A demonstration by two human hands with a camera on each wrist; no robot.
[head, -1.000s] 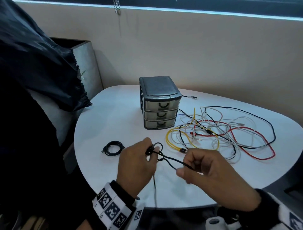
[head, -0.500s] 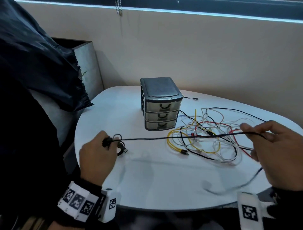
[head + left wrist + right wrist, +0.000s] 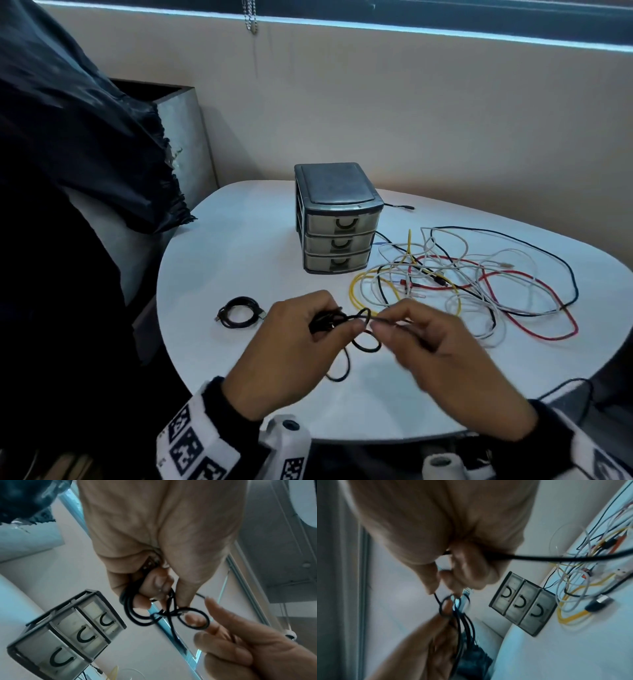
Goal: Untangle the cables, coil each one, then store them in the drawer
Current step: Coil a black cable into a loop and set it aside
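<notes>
Left hand (image 3: 291, 356) grips black cable (image 3: 346, 320) loops above table (image 3: 239, 246). Right hand (image 3: 445, 363) pinches its free run. Tangle (image 3: 462, 284) right of 3-drawer unit (image 3: 337, 219); coil (image 3: 239, 312) left.

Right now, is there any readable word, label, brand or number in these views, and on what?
None can be read.
Wrist bands: black-and-white square code markers only, no letters or digits.
Drawer unit: no label visible on its three drawer fronts.
Cable plugs in the tangle: too small to tell.
</notes>
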